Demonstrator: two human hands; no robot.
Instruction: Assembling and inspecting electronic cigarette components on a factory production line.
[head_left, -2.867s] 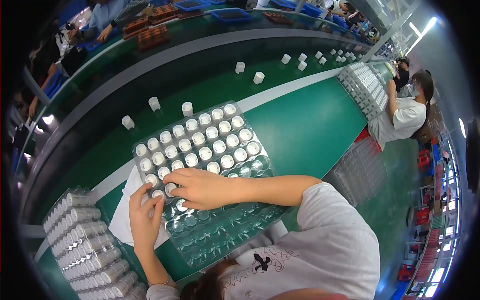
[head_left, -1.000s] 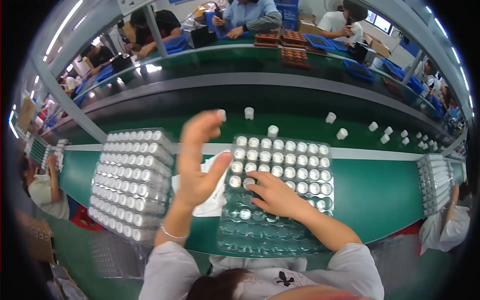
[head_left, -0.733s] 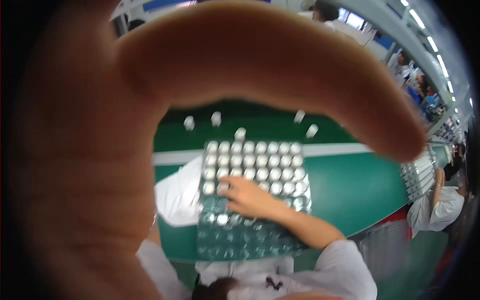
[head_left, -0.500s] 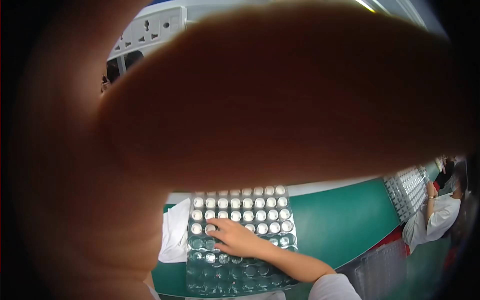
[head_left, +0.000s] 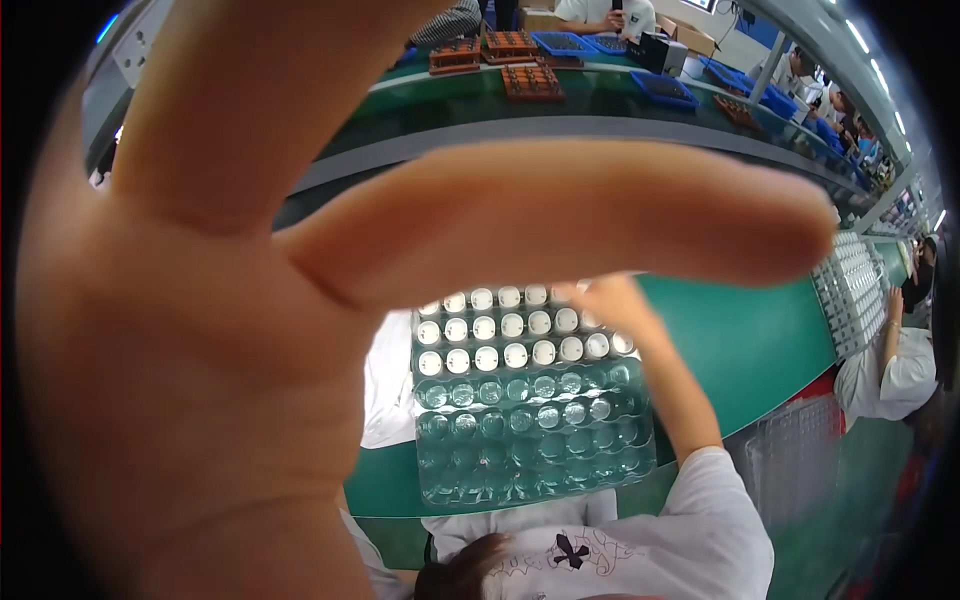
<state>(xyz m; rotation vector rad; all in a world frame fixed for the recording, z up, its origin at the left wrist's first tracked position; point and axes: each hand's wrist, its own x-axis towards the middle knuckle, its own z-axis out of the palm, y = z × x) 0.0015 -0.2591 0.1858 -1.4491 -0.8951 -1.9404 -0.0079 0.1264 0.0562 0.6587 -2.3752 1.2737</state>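
Very near the camera, my left hand fills the left side, one finger stretched out to the right and another part rising out of the top; the fingers are apart and hold nothing that shows. Below it lies a clear plastic tray with rows of round pockets. White round cup-like parts sit in its far rows, while the near rows show bare, shiny plastic. My right hand reaches over the far right of the white parts. Its fingers are partly covered by my left finger, so their grip is unclear.
A folded white sheet lies left of the tray on the green table. At right, a co-worker sits by another tray of parts; stacked clear trays stand nearer. Across the back are orange-brown trays and blue trays.
The left hand no longer covers so much of the view, and the far benches now show. The right hand has shifted from the tray's left-middle toward its far right. The view has also tilted.
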